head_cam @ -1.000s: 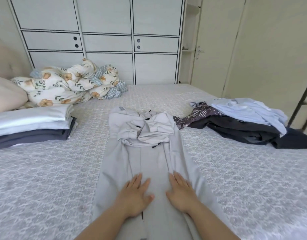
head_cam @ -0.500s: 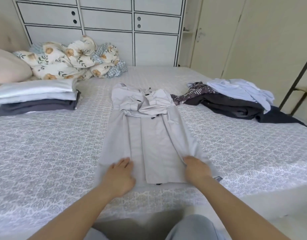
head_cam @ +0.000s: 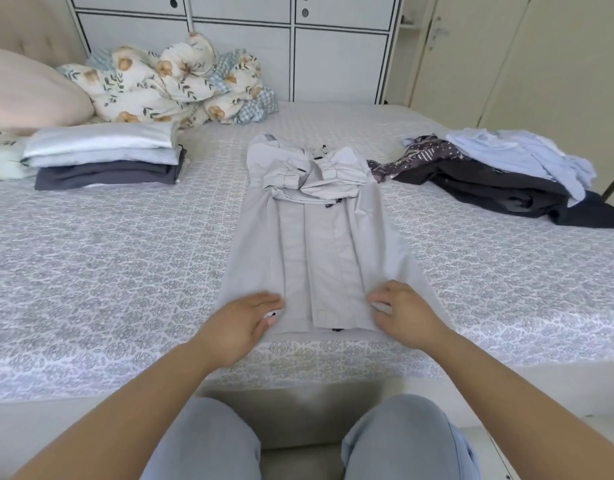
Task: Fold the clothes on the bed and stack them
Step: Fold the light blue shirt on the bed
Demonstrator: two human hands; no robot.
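- Head view: a light grey shirt lay flat along the bed, its sides and sleeves already folded inward into a narrow strip, collar end away from the person.
- The left hand rested at the near-left corner of the shirt's hem with fingers loosely bent; the right hand sat at the near-right corner. Whether either grip had pinched the cloth I could not tell.
- Left of the shirt, a folded stack of about three pieces stood finished.
- Right of the shirt, an unfolded pile of pale blue, dark and patterned clothes was still to do.
- By my judgement the task was roughly half done: this shirt still needed its lengthwise fold and stacking, then the pile.
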